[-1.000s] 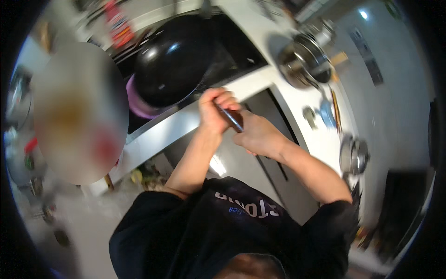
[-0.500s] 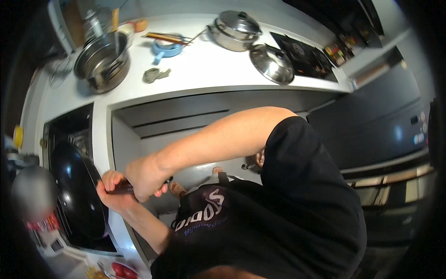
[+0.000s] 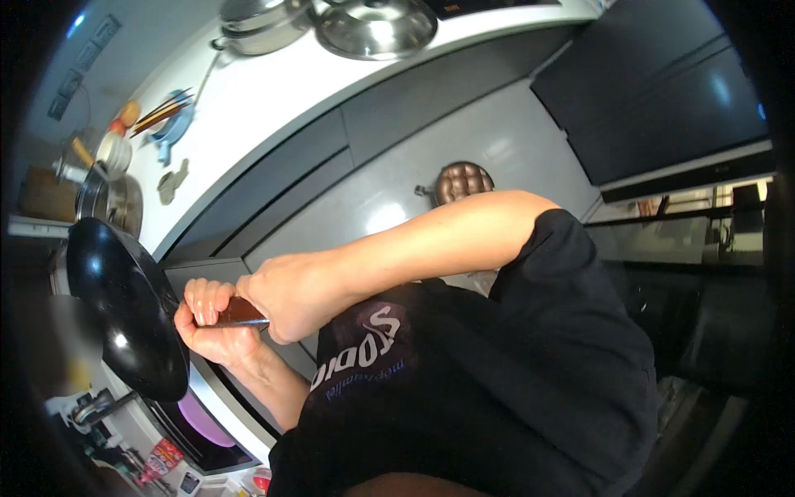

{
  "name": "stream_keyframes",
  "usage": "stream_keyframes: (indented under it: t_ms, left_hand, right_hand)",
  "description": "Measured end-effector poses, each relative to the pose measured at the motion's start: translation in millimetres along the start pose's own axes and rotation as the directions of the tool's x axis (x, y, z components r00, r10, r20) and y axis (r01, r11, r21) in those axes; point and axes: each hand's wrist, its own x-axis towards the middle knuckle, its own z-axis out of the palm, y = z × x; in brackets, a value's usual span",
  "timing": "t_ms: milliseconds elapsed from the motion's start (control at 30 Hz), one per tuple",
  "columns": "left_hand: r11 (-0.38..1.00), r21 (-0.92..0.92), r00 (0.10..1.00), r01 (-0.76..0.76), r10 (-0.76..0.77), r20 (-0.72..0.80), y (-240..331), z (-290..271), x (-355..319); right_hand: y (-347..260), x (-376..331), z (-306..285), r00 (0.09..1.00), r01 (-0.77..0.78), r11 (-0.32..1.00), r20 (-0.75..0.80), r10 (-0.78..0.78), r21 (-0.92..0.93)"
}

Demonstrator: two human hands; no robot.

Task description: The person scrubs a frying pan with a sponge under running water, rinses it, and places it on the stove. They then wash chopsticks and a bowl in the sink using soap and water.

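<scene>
A glossy black wok [image 3: 124, 306] is held up and tilted on its side at the left, its rounded face showing. Its brown handle [image 3: 242, 312] points toward my body. My left hand [image 3: 214, 319] is wrapped round the handle close to the wok, with wet-looking fingers. Across my front reaches my right arm, and my right hand [image 3: 290, 290] is closed on the handle's outer end. Behind and below the wok is the dark sink [image 3: 236, 443], where a purple rounded thing [image 3: 204, 421] shows in part.
A steel pot [image 3: 124, 203] stands beyond the wok. Farther along the white counter [image 3: 217, 124] are a grey-green cloth [image 3: 171, 182], a blue pan [image 3: 172, 126] with chopsticks across it, a lidded steel pot [image 3: 269, 25] and a steel lid [image 3: 377, 29]. A round brown stool [image 3: 464, 180] stands on the floor.
My view and body have turned leftward. The wok has come up out of the sink area, and the purple thing has come into sight below it. Both hands keep their hold on the handle.
</scene>
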Motion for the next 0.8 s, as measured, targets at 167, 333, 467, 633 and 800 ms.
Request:
stream_keyframes:
  t_ms: [167, 333, 467, 633, 800]
  left_hand:
    - [0.984, 0.125, 0.991, 0.128, -0.131, 0.015, -76.5, 29.5, 30.6]
    - [0.94, 0.232, 0.962, 0.251, -0.27, 0.05, -141.1, 56.3, 78.8]
    - [0.897, 0.286, 0.921, 0.337, -0.377, 0.097, -178.0, 77.5, 116.6]
    - [0.838, 0.33, 0.867, 0.435, -0.489, 0.097, -207.3, 90.3, 174.5]
    - [0.786, 0.338, 0.811, 0.518, -0.577, 0.099, -234.4, 104.0, 230.4]
  right_hand:
    - [30.1, -78.1, -35.4, 0.963, 0.076, 0.993, -0.266, -0.05, 0.089]
    - [61.4, -119.4, -81.0, 0.924, 0.078, 0.981, -0.384, -0.003, 0.179]
    - [73.0, -140.2, -118.0, 0.9, 0.04, 0.975, -0.432, 0.06, 0.219]
    - [90.1, -140.4, -163.1, 0.867, -0.012, 0.952, -0.471, 0.162, 0.304]
    - [97.3, -140.5, -209.1, 0.797, -0.085, 0.941, -0.545, 0.262, 0.329]
